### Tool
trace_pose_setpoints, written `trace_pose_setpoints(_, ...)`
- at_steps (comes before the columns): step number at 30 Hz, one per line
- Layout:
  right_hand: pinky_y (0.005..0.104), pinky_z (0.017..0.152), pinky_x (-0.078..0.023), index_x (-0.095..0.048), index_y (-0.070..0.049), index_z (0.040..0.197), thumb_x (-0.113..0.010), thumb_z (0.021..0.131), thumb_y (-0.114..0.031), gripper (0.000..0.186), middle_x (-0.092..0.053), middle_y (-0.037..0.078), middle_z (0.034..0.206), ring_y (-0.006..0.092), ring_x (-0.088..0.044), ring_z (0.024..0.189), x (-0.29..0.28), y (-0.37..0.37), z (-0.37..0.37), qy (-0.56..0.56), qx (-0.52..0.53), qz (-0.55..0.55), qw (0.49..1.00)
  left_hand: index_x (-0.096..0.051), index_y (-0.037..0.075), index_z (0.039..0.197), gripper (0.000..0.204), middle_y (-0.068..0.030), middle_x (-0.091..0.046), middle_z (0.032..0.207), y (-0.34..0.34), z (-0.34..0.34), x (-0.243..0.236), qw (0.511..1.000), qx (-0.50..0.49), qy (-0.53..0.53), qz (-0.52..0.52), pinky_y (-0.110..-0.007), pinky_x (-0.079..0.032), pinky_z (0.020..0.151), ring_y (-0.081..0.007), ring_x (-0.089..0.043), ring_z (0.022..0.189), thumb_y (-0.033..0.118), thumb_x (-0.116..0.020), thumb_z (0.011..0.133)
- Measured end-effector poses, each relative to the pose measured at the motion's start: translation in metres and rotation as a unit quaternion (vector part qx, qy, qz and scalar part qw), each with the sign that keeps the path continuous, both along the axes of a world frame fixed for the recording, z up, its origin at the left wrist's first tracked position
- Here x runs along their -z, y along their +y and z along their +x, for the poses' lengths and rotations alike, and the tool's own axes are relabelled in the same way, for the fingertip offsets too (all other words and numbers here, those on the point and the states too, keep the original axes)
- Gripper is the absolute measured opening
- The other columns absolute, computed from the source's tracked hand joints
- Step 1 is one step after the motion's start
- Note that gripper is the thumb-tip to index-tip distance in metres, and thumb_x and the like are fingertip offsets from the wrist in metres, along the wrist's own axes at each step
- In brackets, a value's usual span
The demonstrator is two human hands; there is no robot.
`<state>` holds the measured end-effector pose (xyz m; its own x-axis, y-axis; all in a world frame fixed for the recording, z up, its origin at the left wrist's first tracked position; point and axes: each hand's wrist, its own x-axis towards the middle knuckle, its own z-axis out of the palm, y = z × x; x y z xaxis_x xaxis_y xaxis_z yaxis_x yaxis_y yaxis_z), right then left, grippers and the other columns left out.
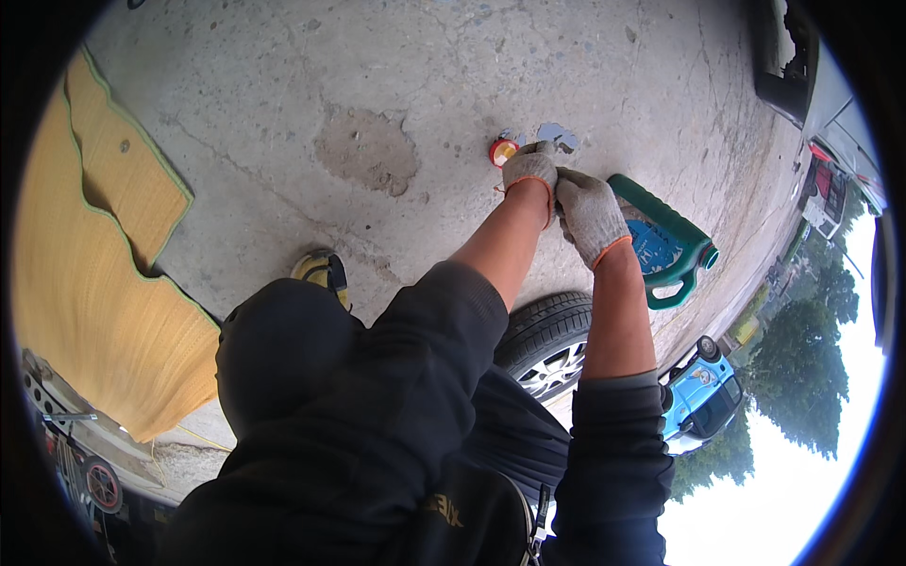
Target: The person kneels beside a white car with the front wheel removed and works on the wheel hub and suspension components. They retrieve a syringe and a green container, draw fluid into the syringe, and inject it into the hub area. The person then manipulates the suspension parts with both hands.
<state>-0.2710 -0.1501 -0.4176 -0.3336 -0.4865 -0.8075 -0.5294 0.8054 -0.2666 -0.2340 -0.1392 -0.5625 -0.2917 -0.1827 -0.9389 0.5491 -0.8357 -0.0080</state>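
My left hand [530, 173] and my right hand [589, 213] both wear pale knitted work gloves with orange cuffs. They are close together, almost touching, with the fingers curled in. Whatever lies between those fingers is hidden or too small to name. Just beyond the left hand's fingers shows a small round thing with a red rim and a yellowish inside [504, 152]. A bluish wet-looking patch [559, 137] marks the ground past both hands. Close by my right hand is a green plastic jug [668, 241] with a blue label and a handle, its mouth toward the lower right.
Below my hands is a tyre on a silver wheel [547, 344]. A yellow-tan mat [113, 255] covers the left side. The cracked concrete [255, 123] has a rough broken patch [368, 151]. A blue car [700, 401] and a pale vehicle [824, 196] stand farther off.
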Motion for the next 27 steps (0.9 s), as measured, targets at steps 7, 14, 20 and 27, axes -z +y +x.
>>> trace_pose_setpoints(7,0.0266,0.046,-0.027,-0.071,-0.008,0.116,-0.058,0.103,-0.020,0.022,-0.045,-0.008,0.068,0.0055,-0.035,0.052,-0.016,-0.006,0.013,-0.091,0.199,0.044,0.975,-0.065,0.011,0.117,0.026,-0.0102,-0.072,0.106,-0.011,0.010,-0.015,0.999,0.043,-0.018,0.025,-0.044,-0.059,0.076,-0.0265,-0.069,0.090,0.027,-0.065,0.097)
trace_pose_setpoints(14,0.0263,0.046,-0.025,-0.069,-0.010,0.111,-0.059,0.104,-0.021,0.016,-0.042,-0.008,0.067,0.0051,-0.031,0.050,-0.021,-0.006,0.016,-0.119,0.251,0.050,0.959,-0.064,0.008,0.119,0.031,-0.0131,-0.073,0.114,-0.013,0.015,-0.020,0.994,0.101,-0.036,0.014,-0.045,-0.059,0.080,-0.0278,-0.071,0.096,0.032,-0.066,0.098)
trace_pose_setpoints(20,0.0258,0.045,-0.024,-0.069,-0.010,0.115,-0.056,0.104,-0.018,0.019,-0.040,-0.008,0.066,0.0052,-0.030,0.049,-0.022,-0.003,0.016,-0.126,0.267,0.054,0.954,-0.066,0.007,0.118,0.031,-0.0126,-0.074,0.110,-0.013,0.014,-0.018,0.997,0.078,0.000,0.024,-0.044,-0.058,0.079,-0.0265,-0.071,0.094,0.030,-0.067,0.097)
trace_pose_setpoints(27,0.0266,0.044,-0.026,-0.069,-0.006,0.124,-0.056,0.102,-0.017,0.028,-0.043,-0.006,0.067,0.0061,-0.033,0.049,-0.022,-0.002,0.016,-0.123,0.281,0.055,0.950,-0.067,0.006,0.117,0.031,-0.0128,-0.074,0.109,-0.016,0.015,-0.028,0.994,0.099,-0.038,0.026,-0.042,-0.057,0.079,-0.0260,-0.071,0.091,0.029,-0.067,0.095)
